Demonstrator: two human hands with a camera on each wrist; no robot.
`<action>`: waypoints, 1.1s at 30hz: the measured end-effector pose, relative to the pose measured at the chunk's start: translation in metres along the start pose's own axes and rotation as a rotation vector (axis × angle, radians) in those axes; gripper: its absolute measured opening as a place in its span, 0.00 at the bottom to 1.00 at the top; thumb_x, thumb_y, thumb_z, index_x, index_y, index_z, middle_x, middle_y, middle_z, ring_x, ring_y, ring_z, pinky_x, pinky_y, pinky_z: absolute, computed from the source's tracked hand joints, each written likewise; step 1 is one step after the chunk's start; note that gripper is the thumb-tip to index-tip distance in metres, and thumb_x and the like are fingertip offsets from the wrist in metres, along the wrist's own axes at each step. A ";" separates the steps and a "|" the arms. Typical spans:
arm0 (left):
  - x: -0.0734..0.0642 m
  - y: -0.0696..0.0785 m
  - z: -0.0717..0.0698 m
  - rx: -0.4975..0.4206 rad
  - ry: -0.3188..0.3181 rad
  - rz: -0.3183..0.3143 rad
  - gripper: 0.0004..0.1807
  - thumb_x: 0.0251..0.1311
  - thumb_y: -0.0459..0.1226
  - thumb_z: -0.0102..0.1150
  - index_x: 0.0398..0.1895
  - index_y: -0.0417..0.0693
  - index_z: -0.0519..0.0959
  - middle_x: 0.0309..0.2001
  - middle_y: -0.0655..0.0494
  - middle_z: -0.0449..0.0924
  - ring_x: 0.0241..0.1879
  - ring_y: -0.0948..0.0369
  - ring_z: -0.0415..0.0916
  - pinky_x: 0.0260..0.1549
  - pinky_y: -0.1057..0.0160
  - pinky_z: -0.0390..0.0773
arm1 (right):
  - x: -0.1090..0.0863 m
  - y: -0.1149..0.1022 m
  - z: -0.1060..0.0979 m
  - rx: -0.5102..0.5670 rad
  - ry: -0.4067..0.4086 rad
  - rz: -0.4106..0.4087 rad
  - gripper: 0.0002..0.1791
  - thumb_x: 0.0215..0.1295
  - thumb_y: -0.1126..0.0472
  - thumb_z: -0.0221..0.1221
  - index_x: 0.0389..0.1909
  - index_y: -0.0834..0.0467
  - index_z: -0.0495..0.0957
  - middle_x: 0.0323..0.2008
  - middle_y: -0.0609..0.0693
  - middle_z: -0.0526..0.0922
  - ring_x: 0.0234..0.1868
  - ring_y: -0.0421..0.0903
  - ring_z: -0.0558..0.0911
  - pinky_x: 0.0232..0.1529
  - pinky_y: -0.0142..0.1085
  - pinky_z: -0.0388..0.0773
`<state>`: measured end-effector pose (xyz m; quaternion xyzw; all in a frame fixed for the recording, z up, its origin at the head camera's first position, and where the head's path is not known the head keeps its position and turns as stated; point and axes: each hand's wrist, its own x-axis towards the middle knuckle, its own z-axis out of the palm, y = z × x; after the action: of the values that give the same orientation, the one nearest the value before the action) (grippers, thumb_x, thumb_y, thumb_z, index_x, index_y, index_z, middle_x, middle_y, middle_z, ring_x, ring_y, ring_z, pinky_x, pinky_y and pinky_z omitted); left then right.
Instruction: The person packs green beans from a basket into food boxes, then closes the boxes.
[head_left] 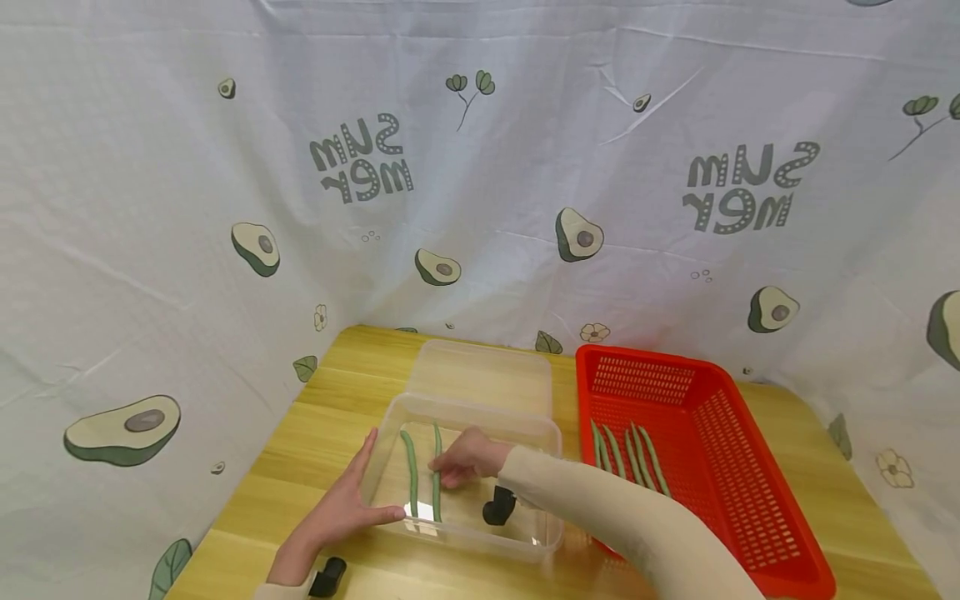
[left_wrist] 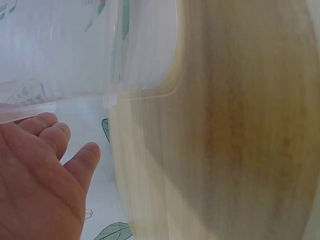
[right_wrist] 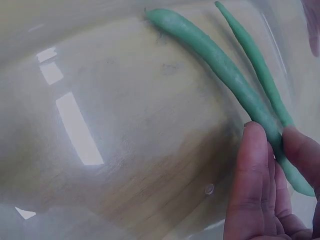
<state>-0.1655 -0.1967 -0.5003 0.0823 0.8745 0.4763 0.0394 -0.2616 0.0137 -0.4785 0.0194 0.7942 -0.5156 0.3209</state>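
Note:
Inside a clear plastic box (head_left: 517, 421) on the table, two green beans lie side by side, lengthwise. My right hand (head_left: 471, 457) reaches in and pinches the right-hand green bean (head_left: 437, 500) between thumb and fingers. In the right wrist view that bean (right_wrist: 212, 57) runs out past the fingertips, and the other green bean (right_wrist: 257, 62) lies beside it, close to the box's side wall. My left hand (head_left: 341, 504) rests at the box's near left corner, fingers straight along the left side, thumb at the front rim. The left wrist view shows its fingertips beside the box wall (left_wrist: 90, 50).
A red perforated basket (head_left: 780, 475) stands right of the box, with several green beans (head_left: 641, 458) in it, partly hidden by my right sleeve. Behind the box lies a flat translucent lid (head_left: 480, 375). A printed curtain (head_left: 510, 167) hangs around the wooden table (head_left: 277, 467).

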 end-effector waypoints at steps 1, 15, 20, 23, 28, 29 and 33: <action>0.000 0.000 0.000 0.000 0.000 -0.004 0.68 0.41 0.49 0.76 0.76 0.48 0.35 0.73 0.38 0.37 0.69 0.37 0.41 0.61 0.36 0.47 | 0.000 0.000 0.000 -0.005 0.001 0.001 0.07 0.54 0.70 0.67 0.24 0.71 0.80 0.19 0.59 0.82 0.12 0.40 0.77 0.24 0.32 0.80; 0.000 0.000 0.005 -0.022 -0.001 -0.006 0.67 0.41 0.49 0.76 0.76 0.47 0.36 0.73 0.38 0.37 0.69 0.37 0.42 0.61 0.35 0.48 | 0.000 0.003 -0.003 -0.087 -0.026 -0.002 0.09 0.50 0.71 0.69 0.19 0.70 0.79 0.18 0.59 0.81 0.14 0.42 0.78 0.24 0.33 0.81; -0.001 -0.001 0.007 -0.016 0.003 -0.011 0.67 0.41 0.50 0.76 0.76 0.48 0.37 0.73 0.39 0.38 0.69 0.38 0.42 0.61 0.35 0.50 | 0.000 0.004 -0.002 -0.130 -0.025 -0.015 0.10 0.50 0.69 0.69 0.18 0.69 0.79 0.17 0.58 0.81 0.12 0.41 0.77 0.22 0.32 0.80; -0.001 -0.001 0.006 -0.011 0.007 -0.004 0.67 0.41 0.49 0.76 0.76 0.48 0.37 0.73 0.38 0.38 0.68 0.37 0.43 0.60 0.35 0.50 | -0.001 0.002 -0.001 -0.146 -0.017 -0.020 0.09 0.52 0.69 0.68 0.19 0.70 0.80 0.18 0.58 0.81 0.12 0.40 0.76 0.23 0.32 0.80; -0.001 0.001 0.003 0.003 0.011 -0.010 0.68 0.40 0.50 0.76 0.76 0.49 0.36 0.73 0.38 0.38 0.68 0.37 0.42 0.61 0.35 0.48 | -0.001 0.001 -0.003 -0.148 -0.031 -0.043 0.09 0.53 0.69 0.67 0.20 0.70 0.80 0.19 0.59 0.82 0.12 0.40 0.76 0.23 0.32 0.80; 0.000 0.001 0.003 0.004 0.009 -0.011 0.68 0.40 0.50 0.76 0.76 0.49 0.36 0.73 0.38 0.38 0.68 0.37 0.42 0.61 0.35 0.48 | 0.000 0.001 -0.004 -0.148 -0.037 -0.048 0.08 0.53 0.69 0.67 0.21 0.69 0.81 0.20 0.59 0.82 0.12 0.40 0.76 0.22 0.32 0.80; -0.001 0.002 0.001 0.009 0.005 -0.006 0.67 0.41 0.49 0.76 0.76 0.49 0.36 0.73 0.37 0.38 0.68 0.36 0.42 0.60 0.34 0.48 | 0.000 0.000 -0.009 -0.159 -0.049 -0.057 0.08 0.55 0.67 0.65 0.23 0.68 0.81 0.19 0.57 0.82 0.13 0.40 0.76 0.23 0.33 0.80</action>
<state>-0.1642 -0.1955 -0.4994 0.0787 0.8770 0.4724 0.0382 -0.2662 0.0210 -0.4757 -0.0413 0.8247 -0.4602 0.3262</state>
